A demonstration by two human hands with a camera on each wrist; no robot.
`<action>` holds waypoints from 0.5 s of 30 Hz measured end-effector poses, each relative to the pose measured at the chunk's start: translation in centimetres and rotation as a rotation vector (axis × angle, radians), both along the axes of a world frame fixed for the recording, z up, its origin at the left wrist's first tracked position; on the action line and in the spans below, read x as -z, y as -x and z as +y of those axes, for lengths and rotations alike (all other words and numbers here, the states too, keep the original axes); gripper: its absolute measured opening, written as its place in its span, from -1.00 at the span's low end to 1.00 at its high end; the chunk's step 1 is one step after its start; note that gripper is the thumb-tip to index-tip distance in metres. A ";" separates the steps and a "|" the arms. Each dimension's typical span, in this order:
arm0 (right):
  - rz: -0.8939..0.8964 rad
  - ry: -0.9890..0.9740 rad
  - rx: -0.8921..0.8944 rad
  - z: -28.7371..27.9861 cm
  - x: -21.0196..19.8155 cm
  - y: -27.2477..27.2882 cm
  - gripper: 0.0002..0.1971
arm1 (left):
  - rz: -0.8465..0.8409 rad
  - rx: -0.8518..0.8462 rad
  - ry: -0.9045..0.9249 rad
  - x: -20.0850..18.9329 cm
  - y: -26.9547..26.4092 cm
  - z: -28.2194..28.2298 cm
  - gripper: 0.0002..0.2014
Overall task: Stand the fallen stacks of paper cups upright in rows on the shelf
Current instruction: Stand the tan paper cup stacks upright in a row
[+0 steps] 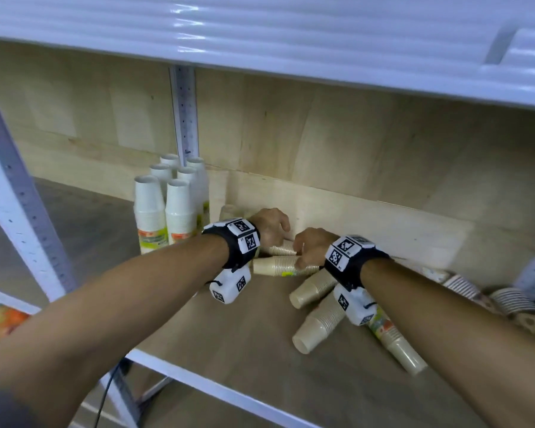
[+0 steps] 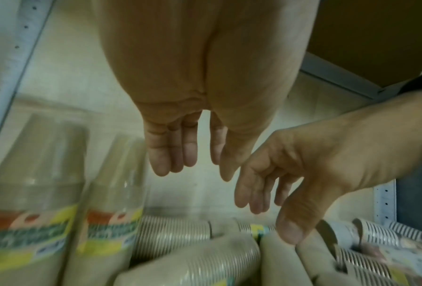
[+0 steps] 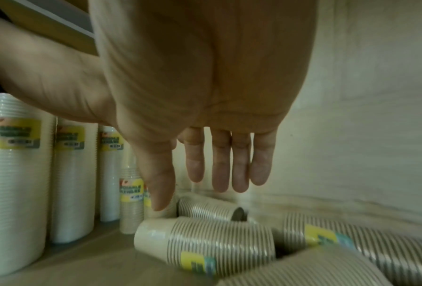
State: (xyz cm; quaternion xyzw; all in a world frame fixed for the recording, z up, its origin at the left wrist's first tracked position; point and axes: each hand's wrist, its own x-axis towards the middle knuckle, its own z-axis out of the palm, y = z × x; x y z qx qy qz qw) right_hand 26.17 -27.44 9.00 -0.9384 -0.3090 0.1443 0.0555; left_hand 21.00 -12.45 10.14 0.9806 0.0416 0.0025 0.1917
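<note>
Several upright white cup stacks stand in rows at the shelf's back left, also close in the right wrist view. Beige cup stacks lie fallen on the shelf board: one directly below both hands, another behind it, and more towards the front right. My left hand hovers over them with fingers hanging straight and holding nothing. My right hand is beside it, its fingers extended just above the labelled fallen stack, not gripping.
Striped cup stacks lie at the far right of the shelf. A white upper shelf hangs low overhead. Perforated metal posts stand at the back and front left. A wooden back panel closes the rear.
</note>
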 end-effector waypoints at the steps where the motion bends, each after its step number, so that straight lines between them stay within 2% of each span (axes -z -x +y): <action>1: 0.005 0.001 0.002 -0.3 0.6 0.3 -0.48 | 0.013 0.007 -0.006 0.9 0.1 -0.1 -0.63; 8: 0.076 0.011 0.003 -1.9 3.8 1.3 -0.42 | 0.097 -0.042 0.030 5.5 0.4 0.1 -0.41; 11: 0.116 0.016 0.028 -2.3 4.4 1.7 -0.30 | 0.075 0.005 -0.001 6.2 0.5 0.1 -0.41; 15: 0.112 0.043 0.027 -2.4 5.6 1.6 -0.34 | 0.073 0.032 -0.021 7.4 0.1 0.3 -0.43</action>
